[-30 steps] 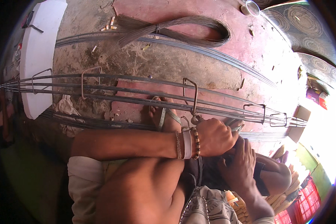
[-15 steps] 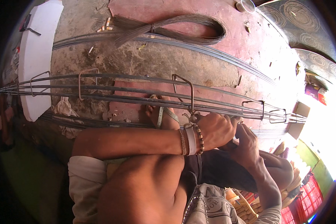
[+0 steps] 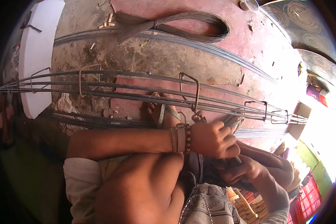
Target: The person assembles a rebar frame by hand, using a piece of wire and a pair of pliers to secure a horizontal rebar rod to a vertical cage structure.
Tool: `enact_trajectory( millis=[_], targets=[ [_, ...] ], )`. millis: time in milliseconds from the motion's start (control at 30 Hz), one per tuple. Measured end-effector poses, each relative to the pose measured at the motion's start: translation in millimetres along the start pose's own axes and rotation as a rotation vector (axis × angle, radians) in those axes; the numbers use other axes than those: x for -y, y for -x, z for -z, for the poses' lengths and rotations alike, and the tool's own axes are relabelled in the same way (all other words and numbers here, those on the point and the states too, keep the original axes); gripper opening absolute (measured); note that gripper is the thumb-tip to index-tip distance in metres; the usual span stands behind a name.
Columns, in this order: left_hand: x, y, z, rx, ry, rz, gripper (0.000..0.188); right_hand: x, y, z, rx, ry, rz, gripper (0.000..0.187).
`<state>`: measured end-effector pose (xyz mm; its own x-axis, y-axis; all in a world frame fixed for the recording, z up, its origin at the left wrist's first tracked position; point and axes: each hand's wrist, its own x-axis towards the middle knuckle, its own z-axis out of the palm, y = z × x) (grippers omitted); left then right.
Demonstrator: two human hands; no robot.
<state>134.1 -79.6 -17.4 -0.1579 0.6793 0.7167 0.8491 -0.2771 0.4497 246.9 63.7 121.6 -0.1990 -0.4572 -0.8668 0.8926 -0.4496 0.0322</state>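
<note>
A long cage of thin steel bars with bent rectangular stirrups stretches across in front of me. Just below it, clear of the bars, my left hand is closed in a fist; what lies in its fingers is hidden. My right hand is bent closed right beside it, near my lap, around something dark that I cannot make out. Short bent wire ends stick out by my left hand, below the middle stirrup. Bracelets circle my left wrist.
A looped bundle of thin wire lies on the floor beyond the cage, over more long bars. A white slab is at the left under the cage's end. My sandalled foot is below the bars. A red crate stands lower right.
Both hands have drawn down and back from the cage's lower bars toward my lap, staying close together. The cage has shifted slightly in view.
</note>
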Motion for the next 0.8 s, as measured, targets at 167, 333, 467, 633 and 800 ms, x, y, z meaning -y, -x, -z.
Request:
enact_trajectory(
  millis=[167,333,467,633,800],
  targets=[
    [-5.7,-19.5,27.0,0.306,0.104,0.204,0.01,-11.5,-6.4,-7.9,-0.371,0.739,0.134,0.054],
    [-5.0,-28.9,27.8,0.922,0.392,0.223,0.009,-58.2,-51.2,-12.7,-0.708,0.946,0.325,0.043],
    [-3.7,-2.9,15.3,0.93,0.381,0.115,0.015,-61.5,-78.4,-35.9,-0.928,0.936,0.291,0.038],
    [-8.6,4.0,-1.5,0.602,0.103,0.024,0.018,-63.2,-62.5,-16.5,-1.09,1.146,0.543,0.045],
    [-6.9,-3.4,-9.4,0.656,0.119,0.166,0.018,-38.8,-51.2,11.8,-0.871,1.285,0.536,0.049]
  ],
)
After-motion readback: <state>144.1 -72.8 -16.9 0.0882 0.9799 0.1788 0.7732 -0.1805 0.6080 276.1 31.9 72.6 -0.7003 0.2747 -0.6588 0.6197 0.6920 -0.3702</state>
